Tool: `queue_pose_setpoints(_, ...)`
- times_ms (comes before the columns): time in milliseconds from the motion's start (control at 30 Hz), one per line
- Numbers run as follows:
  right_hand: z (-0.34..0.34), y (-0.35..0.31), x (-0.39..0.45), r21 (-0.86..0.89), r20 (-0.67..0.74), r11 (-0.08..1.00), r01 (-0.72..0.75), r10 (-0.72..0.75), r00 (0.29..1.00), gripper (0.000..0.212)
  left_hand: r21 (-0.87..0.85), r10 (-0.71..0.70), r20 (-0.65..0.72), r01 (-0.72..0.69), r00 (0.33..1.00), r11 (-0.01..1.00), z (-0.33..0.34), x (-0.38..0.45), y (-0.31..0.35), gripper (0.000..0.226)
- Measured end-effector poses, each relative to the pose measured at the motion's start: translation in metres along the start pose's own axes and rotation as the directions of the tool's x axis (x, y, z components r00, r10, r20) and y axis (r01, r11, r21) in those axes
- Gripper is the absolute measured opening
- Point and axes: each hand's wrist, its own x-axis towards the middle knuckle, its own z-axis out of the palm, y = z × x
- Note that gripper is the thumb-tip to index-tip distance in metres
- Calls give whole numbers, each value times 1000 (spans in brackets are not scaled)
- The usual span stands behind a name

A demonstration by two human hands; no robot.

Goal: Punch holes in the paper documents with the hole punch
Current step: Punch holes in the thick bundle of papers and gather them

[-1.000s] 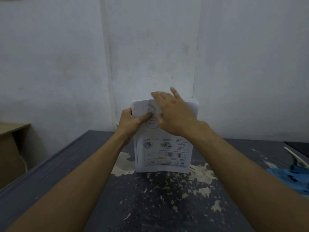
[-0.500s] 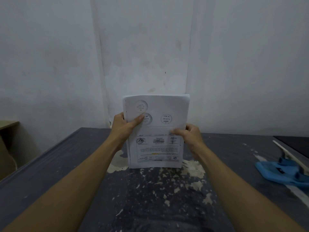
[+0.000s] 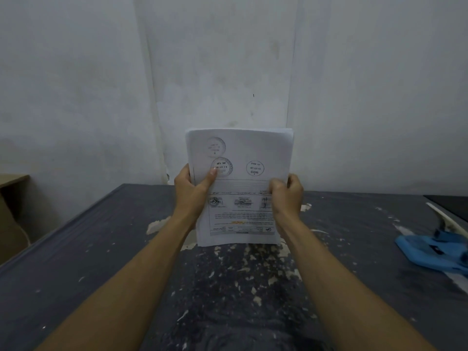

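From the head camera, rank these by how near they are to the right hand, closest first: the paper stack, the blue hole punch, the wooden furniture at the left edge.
1. Paper stack: the right hand grips its right edge, standing on the table.
2. Blue hole punch: on the table at the far right, apart from the hand.
3. Wooden furniture: at the far left edge, beyond the table.

A paint-flecked dark table meets a white wall (brown furniture at left).

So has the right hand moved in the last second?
Yes. The right hand came down off the top of the paper stack and now grips its right edge, nearer the table.
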Motion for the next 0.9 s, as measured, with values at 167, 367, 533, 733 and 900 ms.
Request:
queue_pose_setpoints(167,-5,4,4,-1,88,1000,-19,19,996,15,54,10,33,-12,999,998,-1,0,-4,30)
queue_pose_setpoints(367,-22,16,10,-54,244,999,-5,18,969,15,96,10,50,-15,999,995,-7,1,-12,27)
queue_pose_setpoints(533,-25,13,13,-203,248,974,104,-52,967,19,144,-1,43,-5,999,990,-8,2,-18,24)
queue_pose_setpoints(733,-13,-1,33,-241,281,963,118,-47,959,8,285,-213,-9,206,977,936,-3,43,-14,26)
queue_pose_setpoints(900,-2,15,55,-234,217,963,-132,184,959,14,336,-400,-24,385,916,860,7,67,-32,24)
